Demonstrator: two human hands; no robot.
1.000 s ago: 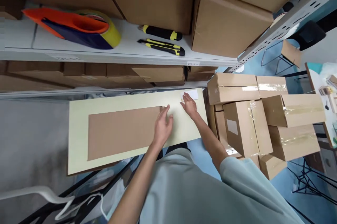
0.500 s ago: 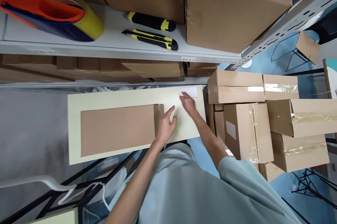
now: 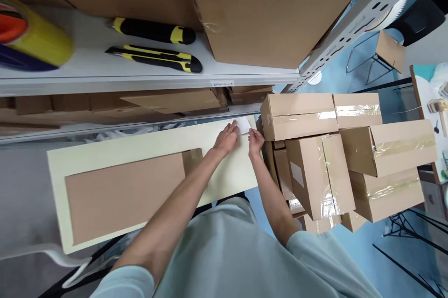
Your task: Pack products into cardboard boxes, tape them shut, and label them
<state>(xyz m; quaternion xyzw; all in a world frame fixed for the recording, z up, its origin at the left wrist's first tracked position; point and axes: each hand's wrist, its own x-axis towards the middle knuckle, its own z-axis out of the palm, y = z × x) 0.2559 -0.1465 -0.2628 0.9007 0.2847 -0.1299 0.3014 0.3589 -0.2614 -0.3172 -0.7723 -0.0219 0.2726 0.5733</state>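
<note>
A white paper label (image 3: 244, 125) lies near the right end of a pale cream board (image 3: 224, 186). My left hand (image 3: 227, 139) rests at the label's left edge with its fingers stretched out and touching the board. At the label's right corner, my right hand (image 3: 256, 141) has its fingers curled in a pinch on the paper. To the left, a long brown cardboard box (image 3: 126, 200) lies on the same board, partly covered by my left forearm.
Taped cardboard boxes (image 3: 324, 176) are stacked at the right. Above the board, a metal shelf (image 3: 87, 67) holds two utility knives (image 3: 157, 57), a yellow tape roll (image 3: 45, 31) and large cartons (image 3: 273, 13). A white curved tube (image 3: 45, 251) is at lower left.
My left hand has moved from beside the brown box up to the label's left edge. My right hand has shifted to its right corner and closed on it. The view has turned.
</note>
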